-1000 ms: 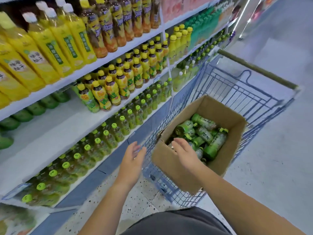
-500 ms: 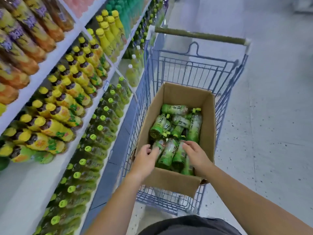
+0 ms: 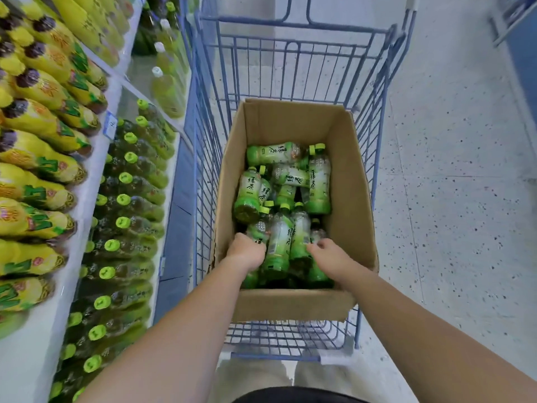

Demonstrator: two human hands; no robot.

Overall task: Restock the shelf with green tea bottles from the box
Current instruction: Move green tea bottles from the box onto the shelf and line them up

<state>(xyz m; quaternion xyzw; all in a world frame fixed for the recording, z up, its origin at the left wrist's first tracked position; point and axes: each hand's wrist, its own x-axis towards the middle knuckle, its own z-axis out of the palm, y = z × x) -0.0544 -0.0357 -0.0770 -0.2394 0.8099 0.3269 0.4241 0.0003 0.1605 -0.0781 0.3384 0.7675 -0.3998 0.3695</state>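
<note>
**Both hands down in the box, first bottles nearly in hand**

A second ago the left hand (image 3: 247, 253) hung open outside the cart (image 3: 203, 205), on the shelf side, and only the right hand (image 3: 329, 257) had reached the cardboard. Half a second ago both hovered over the near rim. Now both are sunk past the near wall of the box (image 3: 293, 303), among the green tea bottles (image 3: 280, 242).

The left fingers are folded under the knuckles and hidden, so I cannot tell whether they have closed on anything. A clear bottle shoulder (image 3: 257, 229) pokes out just beyond them. The right fingers (image 3: 319, 245) are curled down onto the bottle by the right wall (image 3: 316, 235), which reads as a grasp forming or just made.

Between the two sets of fingers stand two upright bottles, touching each other. Beyond the fingertips the rest lie jumbled on their sides, caps pointing all ways, up to the box's middle. The far half shows bare cardboard.

Well to the left of the left fingers, past the cart's wire side, the shelf (image 3: 97, 175) carries the green-capped row (image 3: 122, 222) that these bottles should join, below the yellow bottles (image 3: 35, 167).

The reach looks done. A lift and a swing left would follow, and nothing has left the box yet.
</note>
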